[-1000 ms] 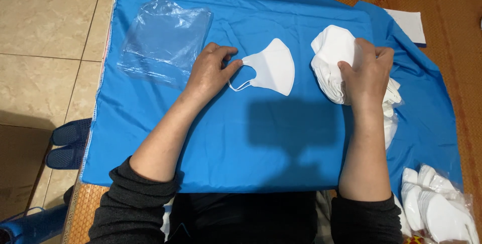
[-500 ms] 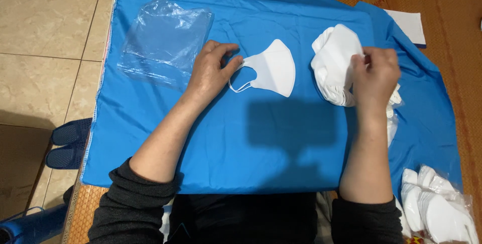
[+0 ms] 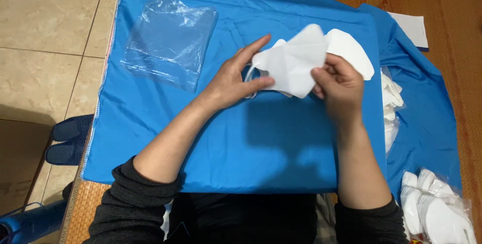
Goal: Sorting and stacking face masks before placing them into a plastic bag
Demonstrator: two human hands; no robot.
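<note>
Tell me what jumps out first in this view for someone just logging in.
The bright blue cloth covering the work surface dominates, and at its centre both hands meet on white face masks: the right hand pinches one white mask while the left hand steadies it from the other side. A crumpled clear plastic bag lies at the upper left, and more white masks in a bag sit at the lower right.
</note>
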